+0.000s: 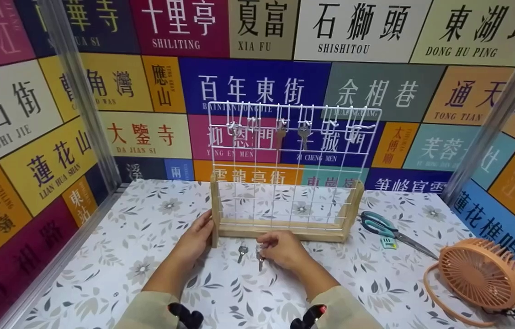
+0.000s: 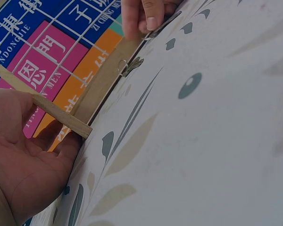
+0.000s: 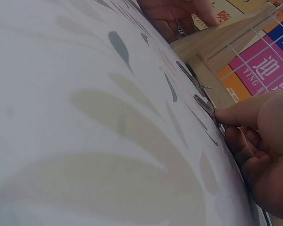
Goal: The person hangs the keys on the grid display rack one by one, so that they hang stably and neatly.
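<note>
A white wire-grid rack with a wooden base (image 1: 280, 232) stands upright on the table. My left hand (image 1: 195, 240) holds its left wooden side piece (image 2: 56, 113), thumb on one face and fingers on the other. In front of the base my right hand (image 1: 284, 250) pinches a metal key (image 3: 205, 106) between thumb and fingers, low over the tabletop. Left of it lies a second key (image 1: 242, 253) with a small ring, seen also in the left wrist view. Several hooks along the upper grid carry keys, among them a silver key (image 1: 304, 132) and a brownish key (image 1: 281, 131).
Scissors with teal handles (image 1: 378, 225) lie to the right of the rack, beside a small teal-and-white item (image 1: 388, 243). An orange fan (image 1: 481, 276) stands at the right front. Colourful lettered panels (image 1: 252, 82) rise behind the floral tabletop (image 1: 166, 214).
</note>
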Motion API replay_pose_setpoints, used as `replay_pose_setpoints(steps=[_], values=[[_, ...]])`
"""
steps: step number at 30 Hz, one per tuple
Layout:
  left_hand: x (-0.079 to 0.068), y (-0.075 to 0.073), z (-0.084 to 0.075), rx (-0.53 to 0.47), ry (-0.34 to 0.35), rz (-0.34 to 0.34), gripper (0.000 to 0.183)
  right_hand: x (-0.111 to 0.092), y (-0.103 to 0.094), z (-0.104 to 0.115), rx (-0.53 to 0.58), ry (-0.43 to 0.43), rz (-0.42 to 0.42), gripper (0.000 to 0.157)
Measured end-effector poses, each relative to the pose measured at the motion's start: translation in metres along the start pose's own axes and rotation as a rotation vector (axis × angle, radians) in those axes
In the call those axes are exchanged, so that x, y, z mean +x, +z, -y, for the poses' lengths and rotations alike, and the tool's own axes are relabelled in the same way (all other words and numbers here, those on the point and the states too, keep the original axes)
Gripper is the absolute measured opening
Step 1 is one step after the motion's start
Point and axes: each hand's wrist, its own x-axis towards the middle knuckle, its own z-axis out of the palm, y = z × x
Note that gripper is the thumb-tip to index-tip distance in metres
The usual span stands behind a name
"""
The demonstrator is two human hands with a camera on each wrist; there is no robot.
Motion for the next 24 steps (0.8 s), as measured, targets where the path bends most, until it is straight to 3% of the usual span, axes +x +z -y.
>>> replay_pose_setpoints(steps=[7, 15, 20, 24], values=[[-0.001, 0.000, 0.001, -0.014, -0.007, -0.002, 0.048, -0.001, -0.006, 0.001, 0.004, 0.021, -0.019, 0.017], [-0.003, -0.001, 0.002, -0.014, 0.000, 0.001, 0.046, 0.000, -0.030, 0.029, 0.331, 0.108, -0.132, 0.025], [-0.003, -0.001, 0.001, -0.021, 0.008, 0.012, 0.047, -0.010, -0.059, 0.060, 0.488, 0.043, -0.193, 0.024], [-0.002, -0.001, 0.001, -0.026, -0.004, 0.013, 0.046, -0.018, -0.081, 0.073, 0.518, 0.019, -0.221, 0.023]])
